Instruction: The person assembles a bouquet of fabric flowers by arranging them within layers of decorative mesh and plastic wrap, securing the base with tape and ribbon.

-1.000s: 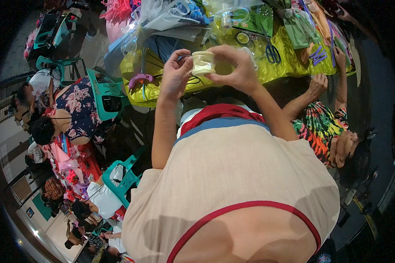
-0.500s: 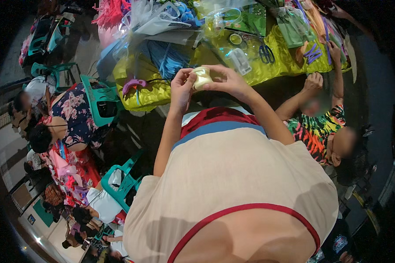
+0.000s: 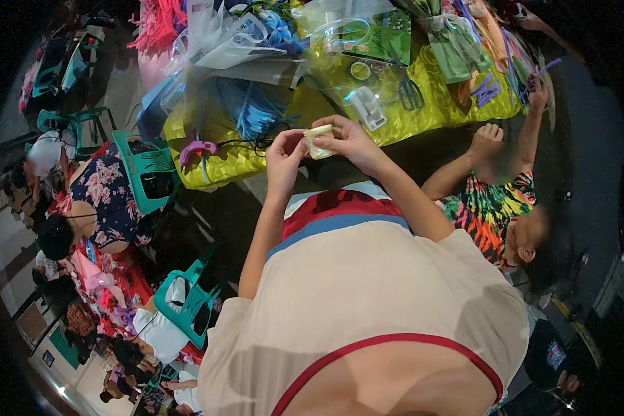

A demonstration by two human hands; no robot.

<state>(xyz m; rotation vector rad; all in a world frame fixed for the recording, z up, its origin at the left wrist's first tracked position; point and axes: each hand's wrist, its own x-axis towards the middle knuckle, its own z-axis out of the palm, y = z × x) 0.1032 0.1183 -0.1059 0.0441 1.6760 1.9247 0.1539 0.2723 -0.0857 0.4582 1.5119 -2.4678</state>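
Between my two hands, just off the near edge of the table, is a small shiny pale yellow piece that looks like folded satin ribbon (image 3: pixel 317 141). My left hand (image 3: pixel 283 156) pinches its left side with thumb and fingertips. Closed on its right side is my right hand (image 3: pixel 356 145), with the thumb across the front. Fingers cover part of the piece. Left of my hands, a purple glue gun (image 3: pixel 197 150) lies at the table's edge with a dark cord. Beyond my left hand sits a bundle of blue fuzzy stems (image 3: pixel 252 114).
Yellow cloth covers the table (image 3: pixel 218 170). On it lie a clear-and-white case (image 3: pixel 367 109), a tape roll (image 3: pixel 360 70), scissors (image 3: pixel 410 94) and purple stems (image 3: pixel 488 89). At right, another person's hand (image 3: pixel 536 96) holds a purple stem. Green chairs (image 3: pixel 143 170) stand at left.
The pale yellow piece has turned in my fingers and now shows a flatter, squarer shape. My right thumb has moved onto its front. The table has shifted slightly left and down in view.
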